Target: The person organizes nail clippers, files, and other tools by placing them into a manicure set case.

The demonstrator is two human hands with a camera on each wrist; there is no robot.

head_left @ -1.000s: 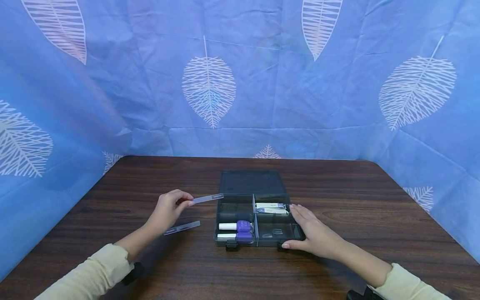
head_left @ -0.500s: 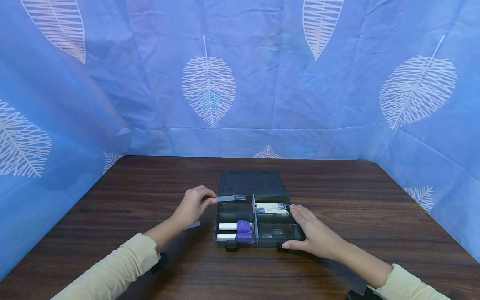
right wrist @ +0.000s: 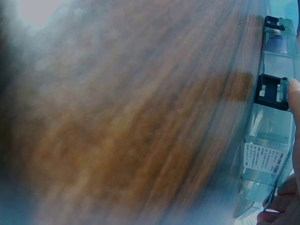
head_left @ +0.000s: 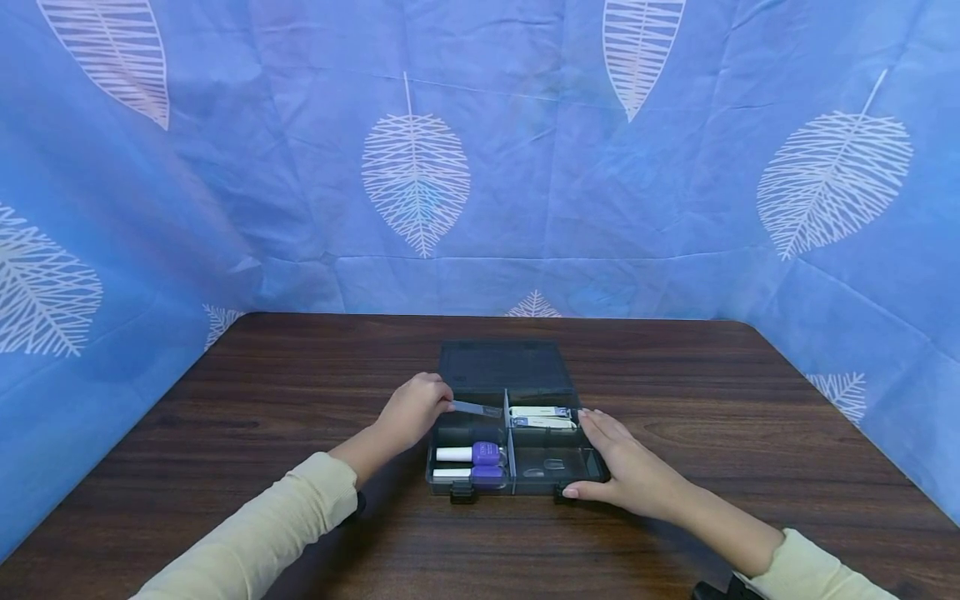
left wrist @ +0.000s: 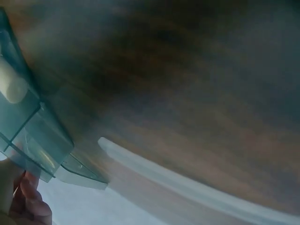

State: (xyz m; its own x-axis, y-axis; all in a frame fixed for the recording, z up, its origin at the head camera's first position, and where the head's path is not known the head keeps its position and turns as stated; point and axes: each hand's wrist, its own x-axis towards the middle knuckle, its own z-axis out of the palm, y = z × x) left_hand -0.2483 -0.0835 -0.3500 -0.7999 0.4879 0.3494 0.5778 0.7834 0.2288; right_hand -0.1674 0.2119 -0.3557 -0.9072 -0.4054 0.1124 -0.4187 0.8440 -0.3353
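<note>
A dark see-through divided box lies on the table with its lid folded back. My left hand pinches one end of a narrow translucent nail file, whose labelled end reaches over the back-left compartment. In the left wrist view, that hand is partly cut off by the frame. My right hand holds the box's right side, thumb by the front latch and fingers along the side. Two purple nail polish bottles with white caps lie front left. Nail clippers lie back right.
The front-right compartment shows small clear shapes on its floor. A second front latch hangs at the left. Brown wooden table surrounds the box; a blue leaf-patterned cloth hangs behind it.
My left hand has moved right with the nail file, bringing it over the back-left compartment and lower. A second strip on the table is now hidden behind the left arm. The right hand stays put.
</note>
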